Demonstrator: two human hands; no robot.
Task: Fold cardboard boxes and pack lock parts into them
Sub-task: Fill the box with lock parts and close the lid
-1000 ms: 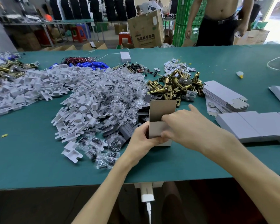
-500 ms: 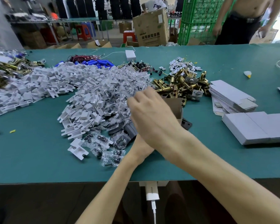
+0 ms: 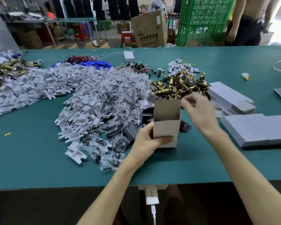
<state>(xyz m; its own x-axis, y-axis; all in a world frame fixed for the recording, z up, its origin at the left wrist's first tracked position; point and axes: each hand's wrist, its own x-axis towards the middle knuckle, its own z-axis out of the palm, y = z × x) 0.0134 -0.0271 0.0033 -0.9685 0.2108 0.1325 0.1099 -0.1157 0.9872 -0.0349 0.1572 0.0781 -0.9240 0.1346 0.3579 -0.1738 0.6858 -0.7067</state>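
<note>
Small grey-brown cardboard box [image 3: 166, 127] stands upright on the green worktop [image 3: 31, 159], front centre, top open, back flap up. Left hand [image 3: 148, 140] holds its lower half, grip clamped on it: thumb across the front face, fingers behind. Half a second ago the right hand [image 3: 199, 111] hung over the box and hid it. It's now off to the right of the open top, clear of the box. It's motion-blurred, so can't tell if that grip is apart or pinching something. Just behind it: pile of brass lock latches [image 3: 177, 86]. Left of box: heap of clear plastic screw bags [image 3: 120, 98]. Right: stack of flat grey cardboard blanks [image 3: 230, 98].
</note>
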